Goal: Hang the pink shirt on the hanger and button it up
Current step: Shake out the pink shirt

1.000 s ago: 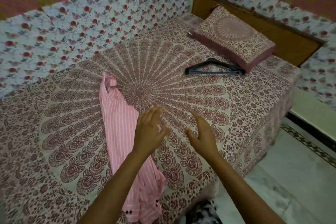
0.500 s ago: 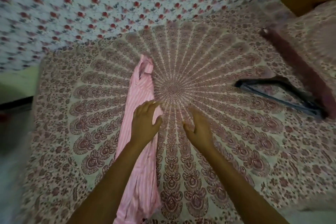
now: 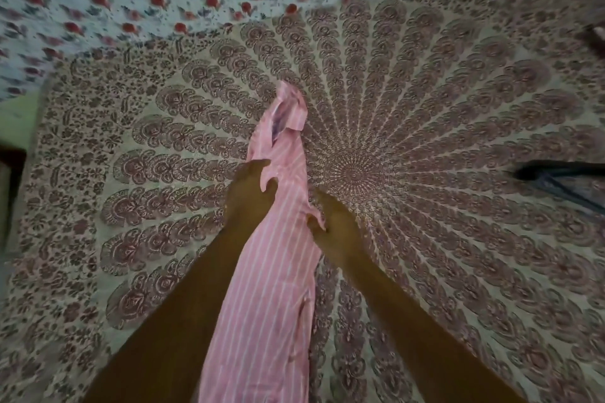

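The pink shirt [image 3: 278, 239] lay in a long narrow strip down the patterned bedspread [image 3: 425, 239], with open fabric on both sides of it; the dark hanger [image 3: 556, 178] rested well right of the shirt, nothing lying between them

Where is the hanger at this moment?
The hanger lies on the bedspread at the right edge of the head view, cut off by the frame, apart from the shirt and both hands.
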`<state>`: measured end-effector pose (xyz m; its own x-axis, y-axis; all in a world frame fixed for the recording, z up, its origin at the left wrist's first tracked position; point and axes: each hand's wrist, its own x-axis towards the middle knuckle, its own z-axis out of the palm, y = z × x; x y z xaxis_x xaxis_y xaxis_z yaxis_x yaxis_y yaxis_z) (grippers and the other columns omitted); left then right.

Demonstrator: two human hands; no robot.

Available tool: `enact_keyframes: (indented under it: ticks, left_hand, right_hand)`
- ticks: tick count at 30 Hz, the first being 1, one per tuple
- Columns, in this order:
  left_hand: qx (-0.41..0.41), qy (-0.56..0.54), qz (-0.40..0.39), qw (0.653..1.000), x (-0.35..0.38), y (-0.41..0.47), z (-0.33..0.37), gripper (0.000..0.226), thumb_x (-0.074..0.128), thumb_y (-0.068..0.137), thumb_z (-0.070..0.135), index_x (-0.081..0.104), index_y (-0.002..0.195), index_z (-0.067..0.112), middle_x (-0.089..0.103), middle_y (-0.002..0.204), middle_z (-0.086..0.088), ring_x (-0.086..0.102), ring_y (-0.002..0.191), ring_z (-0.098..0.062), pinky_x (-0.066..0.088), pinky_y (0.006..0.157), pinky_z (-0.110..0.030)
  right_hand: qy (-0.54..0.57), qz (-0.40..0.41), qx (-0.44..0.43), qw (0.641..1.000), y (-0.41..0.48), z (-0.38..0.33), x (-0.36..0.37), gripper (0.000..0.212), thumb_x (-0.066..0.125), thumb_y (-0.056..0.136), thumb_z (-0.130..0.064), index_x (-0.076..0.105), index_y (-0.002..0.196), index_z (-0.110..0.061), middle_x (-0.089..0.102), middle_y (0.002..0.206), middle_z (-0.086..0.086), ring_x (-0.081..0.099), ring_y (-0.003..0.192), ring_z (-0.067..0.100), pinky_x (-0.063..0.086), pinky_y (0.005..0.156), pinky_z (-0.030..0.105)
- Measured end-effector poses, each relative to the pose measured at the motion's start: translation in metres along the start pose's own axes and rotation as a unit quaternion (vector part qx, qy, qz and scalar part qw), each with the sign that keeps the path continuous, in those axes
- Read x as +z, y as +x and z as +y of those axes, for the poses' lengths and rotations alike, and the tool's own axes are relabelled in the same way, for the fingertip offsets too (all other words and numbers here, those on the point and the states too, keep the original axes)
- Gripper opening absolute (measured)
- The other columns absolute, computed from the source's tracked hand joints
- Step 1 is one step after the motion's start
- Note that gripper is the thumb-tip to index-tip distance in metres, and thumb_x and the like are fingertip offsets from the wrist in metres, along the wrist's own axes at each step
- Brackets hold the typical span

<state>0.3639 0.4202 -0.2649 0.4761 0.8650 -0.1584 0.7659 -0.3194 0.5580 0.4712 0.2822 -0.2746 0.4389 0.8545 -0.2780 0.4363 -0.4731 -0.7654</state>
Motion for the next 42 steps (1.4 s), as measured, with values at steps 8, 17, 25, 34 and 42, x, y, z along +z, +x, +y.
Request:
enact_keyframes:
  ticks: [8,17,25,34,42]
  left_hand:
    - [-0.073,-0.046,0.053,0.995,0.041,0.110,-0.015,0.045,0.047,0.093,0.017,0.039,0.137,0.009,0.042,0.137,-0.022,0.044,0.122,-0.039,0.037,0.099,-0.043]
    - [-0.066,-0.145,0.046,0.986,0.058,0.142,-0.017,0.031,0.041,0.089,0.013,0.067,0.106,0.016,0.063,0.118,-0.019,0.058,0.105,-0.037,0.043,0.083,-0.033]
    - [-0.059,-0.016,-0.105,0.993,0.067,0.133,-0.027,0.059,0.074,0.074,0.012,0.049,0.127,0.005,0.058,0.118,-0.020,0.055,0.111,-0.037,0.042,0.091,-0.037]
    - [0.032,0.084,0.056,0.994,0.030,0.078,0.033,0.031,0.054,0.091,0.031,0.061,0.113,0.009,0.055,0.113,-0.020,0.057,0.097,-0.038,0.037,0.070,-0.033]
    - [0.090,-0.243,0.084,0.962,-0.094,0.003,0.114,0.022,0.064,0.086,0.024,0.052,0.103,0.016,0.061,0.095,-0.004,0.057,0.080,-0.024,0.045,0.066,-0.030]
  right_hand:
    - [0.035,0.012,0.069,0.997,0.085,0.019,0.030,0.040,0.051,0.089,-0.020,0.043,0.129,-0.020,0.062,0.104,0.008,0.060,0.089,0.023,0.049,0.077,0.029]
    - [0.189,-0.003,0.166,0.968,0.110,0.030,0.061,0.032,0.059,0.080,-0.022,0.051,0.111,-0.017,0.063,0.088,0.002,0.064,0.086,0.032,0.053,0.080,0.053]
    - [0.263,0.073,0.234,0.933,0.098,0.025,0.041,0.033,0.047,0.084,-0.001,0.036,0.058,-0.019,0.036,0.056,-0.002,0.035,0.051,0.014,0.028,0.043,0.018]
    - [0.328,0.114,0.211,0.914,0.056,0.006,0.002,0.021,0.045,0.095,-0.018,0.058,0.085,-0.006,0.050,0.075,0.005,0.044,0.073,0.016,0.033,0.066,0.028]
    - [0.241,0.180,0.096,0.949,-0.042,-0.048,-0.077,0.023,0.061,0.088,-0.016,0.063,0.109,-0.007,0.062,0.085,0.004,0.057,0.078,0.017,0.047,0.065,0.019]
